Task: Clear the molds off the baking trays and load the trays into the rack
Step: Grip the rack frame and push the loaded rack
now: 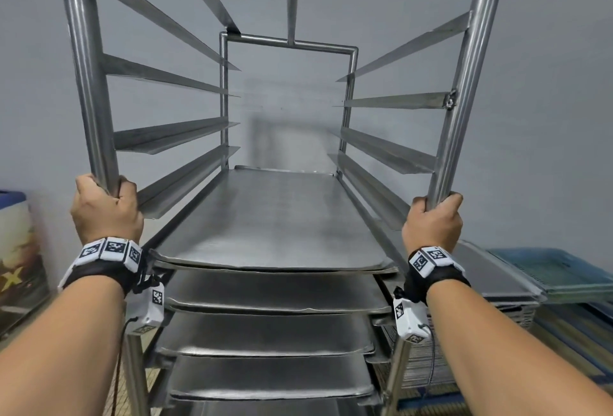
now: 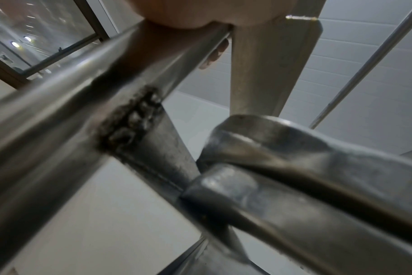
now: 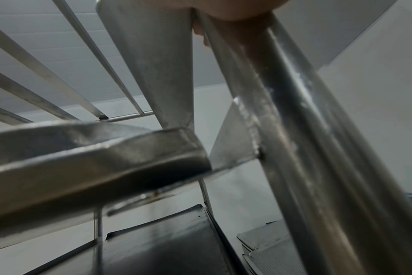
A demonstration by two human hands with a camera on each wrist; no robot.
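A tall steel rack (image 1: 225, 93) fills the head view, its upper runners bare. Several grey baking trays (image 1: 275, 223) sit one above another on its lower runners, and no molds show on them. My left hand (image 1: 106, 206) grips the rack's front left post (image 1: 86, 67). My right hand (image 1: 434, 219) grips the front right post (image 1: 464, 83). In the left wrist view the post (image 2: 82, 104) runs close past the lens, with a tray corner (image 2: 282, 158) beside it. The right wrist view shows the right post (image 3: 306, 139) and a tray corner (image 3: 129, 154).
A grey wall (image 1: 547, 116) stands behind the rack. To the right a stack of flat trays (image 1: 497, 276) lies beside blue-green crates (image 1: 564, 273). A printed box (image 1: 16, 249) stands at the left edge. Tiled floor shows below.
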